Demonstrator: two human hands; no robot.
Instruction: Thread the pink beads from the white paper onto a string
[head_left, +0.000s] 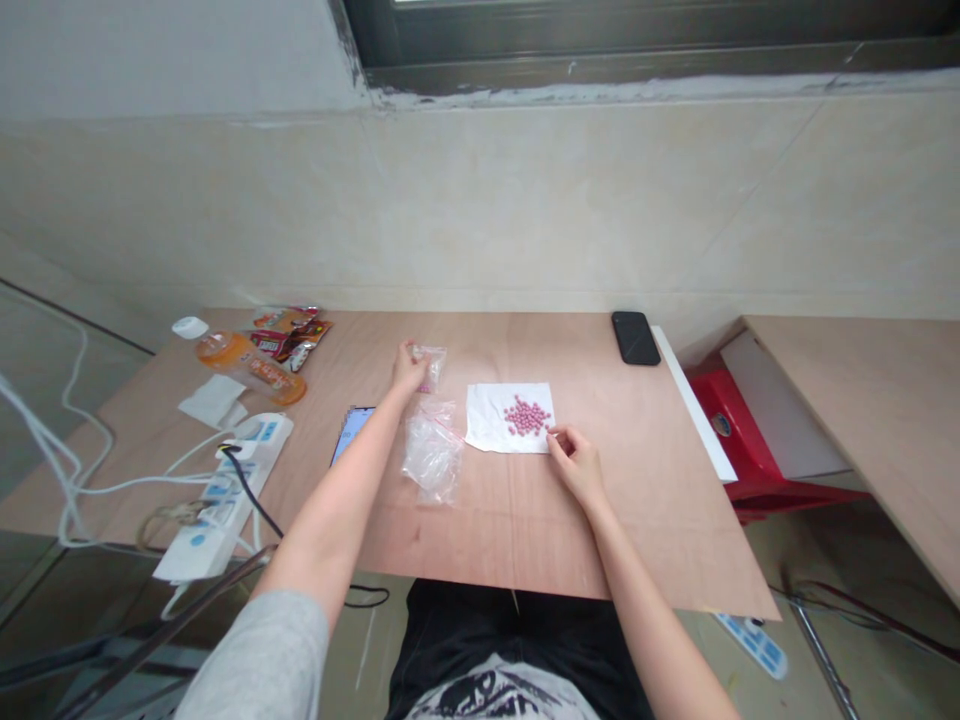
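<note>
The left hand has its fingers bent in close together at the left edge of a small clear plastic bag with a little pink in it; whether they pinch the plastic or only rest against it, I cannot tell. The right hand has thumb and forefinger brought nearly together at the right edge of a white paper sheet, just beside a loose cluster of small pink beads; the fingertips are too small to show whether a bead sits between them. Its other fingers curl loosely toward the palm.

The left arm reaches far forward across the wooden table, its forearm slanting over a lit smartphone and partly covering it. The right arm comes in from the lower right, the hand angled inward and low over the tabletop.

The beads lie on the right half of the sheet. A larger clear plastic bag lies crumpled between the sheet and the left forearm, just nearer the person than the small bag.
</note>
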